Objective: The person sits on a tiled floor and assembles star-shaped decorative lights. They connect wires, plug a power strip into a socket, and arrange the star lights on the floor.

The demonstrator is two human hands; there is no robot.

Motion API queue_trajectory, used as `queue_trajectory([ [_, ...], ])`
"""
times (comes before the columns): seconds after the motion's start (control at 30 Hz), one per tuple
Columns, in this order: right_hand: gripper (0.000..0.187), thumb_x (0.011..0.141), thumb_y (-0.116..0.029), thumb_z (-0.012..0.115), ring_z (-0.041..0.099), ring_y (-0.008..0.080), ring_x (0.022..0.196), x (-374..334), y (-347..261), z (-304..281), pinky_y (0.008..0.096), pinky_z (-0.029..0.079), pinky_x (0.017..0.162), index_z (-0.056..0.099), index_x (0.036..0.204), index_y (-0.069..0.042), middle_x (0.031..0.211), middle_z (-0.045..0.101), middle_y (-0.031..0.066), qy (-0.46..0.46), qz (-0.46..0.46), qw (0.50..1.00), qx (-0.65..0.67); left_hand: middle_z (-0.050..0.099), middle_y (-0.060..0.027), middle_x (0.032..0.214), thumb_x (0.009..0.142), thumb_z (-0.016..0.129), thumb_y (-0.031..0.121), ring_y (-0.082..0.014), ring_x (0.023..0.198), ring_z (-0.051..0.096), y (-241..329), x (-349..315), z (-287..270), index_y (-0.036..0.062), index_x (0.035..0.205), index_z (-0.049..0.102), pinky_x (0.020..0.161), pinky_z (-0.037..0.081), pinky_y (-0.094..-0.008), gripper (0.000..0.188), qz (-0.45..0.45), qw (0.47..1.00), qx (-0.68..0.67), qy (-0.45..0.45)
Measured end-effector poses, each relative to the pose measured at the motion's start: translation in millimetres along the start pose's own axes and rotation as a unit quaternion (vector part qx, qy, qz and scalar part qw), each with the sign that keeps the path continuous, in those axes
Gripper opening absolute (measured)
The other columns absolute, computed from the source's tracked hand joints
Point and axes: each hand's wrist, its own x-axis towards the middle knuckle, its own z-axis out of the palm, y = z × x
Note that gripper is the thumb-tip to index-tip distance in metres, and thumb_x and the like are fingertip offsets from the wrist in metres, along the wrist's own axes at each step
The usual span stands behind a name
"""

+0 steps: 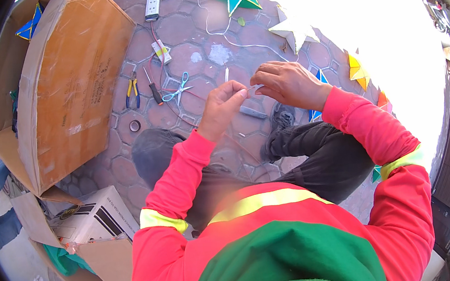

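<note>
Red-and-green shirt [281, 239] nearest; two-handed pinch above paving [176, 30].
Pliers [131, 92], screwdriver [155, 92] and scissors [179, 92] lie left, probably for reach. Left hand [223, 107] clamps a small pale piece [253, 88], thumb against forefinger; right hand [292, 84] closes its fingertips on it, presumably for steadiness. Outdoors, hexagonal blocks run rightward into glare.

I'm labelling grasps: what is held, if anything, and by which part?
Left hand and right hand pinch a small pale piece, kind unclear, apparently at opposite ends.
</note>
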Motion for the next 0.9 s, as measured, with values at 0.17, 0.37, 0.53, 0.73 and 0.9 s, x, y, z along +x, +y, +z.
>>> queue_trajectory([
  [0.17, 0.016, 0.089, -0.019, 0.069, 0.061, 0.019, 0.071, -2.1, -5.6, -0.2, 0.0335, 0.049, 0.059, 0.059, 0.091, -0.007, 0.083, 0.061, 0.0034, 0.006, -0.032, 0.998, -0.053, 0.051, 0.0087, 0.072, 0.094, 0.061, 0.009, -0.0016, 0.059, 0.039, 7.9, -3.6, 16.3, 0.006, 0.094, 0.064, 0.051, 0.031, -0.02, 0.004, 0.044, 0.998, 0.044, -0.005],
  [0.37, 0.022, 0.096, -0.023, 0.061, 0.051, 0.0083, 0.061, 4.3, -8.2, 5.3, 0.0264, 0.04, 0.054, 0.061, 0.085, -0.004, 0.07, 0.053, -0.0018, -0.097, 0.379, 0.761, 0.518, 0.058, 0.0072, 0.075, 0.092, 0.062, 0.005, -0.0047, 0.063, 0.049, 5.8, 0.8, 21.1, 0.0028, 0.09, 0.065, 0.057, 0.042, -0.0213, 0.004, 0.368, 0.823, 0.422, 0.098],
  [0.53, 0.015, 0.093, -0.019, 0.066, 0.063, 0.0196, 0.071, 6.9, -6.9, 5.2, 0.0333, 0.049, 0.061, 0.06, 0.093, -0.005, 0.081, 0.061, 0.0069, 0.034, 0.093, 0.992, 0.076, 0.057, 0.0058, 0.072, 0.093, 0.063, 0.008, -0.0026, 0.062, 0.047, -4.3, 2.0, 10.0, 0.0043, 0.092, 0.065, 0.054, 0.038, -0.0203, 0.005, 0.129, 0.977, 0.141, 0.099],
  [0.73, 0.015, 0.09, -0.018, 0.066, 0.063, 0.0236, 0.072, 6.4, -5.8, -1.1, 0.0374, 0.05, 0.062, 0.059, 0.096, -0.006, 0.091, 0.063, 0.0068, 0.02, -0.053, 0.996, -0.074, 0.055, 0.0046, 0.074, 0.093, 0.063, 0.009, -0.0022, 0.062, 0.046, 1.2, -0.6, 9.2, 0.005, 0.091, 0.064, 0.053, 0.034, -0.0199, 0.004, 0.057, 0.995, 0.069, 0.033],
  [0.9, 0.016, 0.095, -0.019, 0.059, 0.052, 0.0099, 0.061, 6.4, -11.0, 0.9, 0.0264, 0.041, 0.054, 0.058, 0.084, -0.007, 0.073, 0.053, -0.0005, -0.064, 0.157, 0.949, 0.265, 0.057, 0.0018, 0.082, 0.087, 0.066, 0.003, -0.0037, 0.065, 0.048, 8.6, 1.5, 12.6, 0.0028, 0.089, 0.064, 0.053, 0.037, -0.0211, 0.003, 0.328, 0.862, 0.373, 0.099],
])
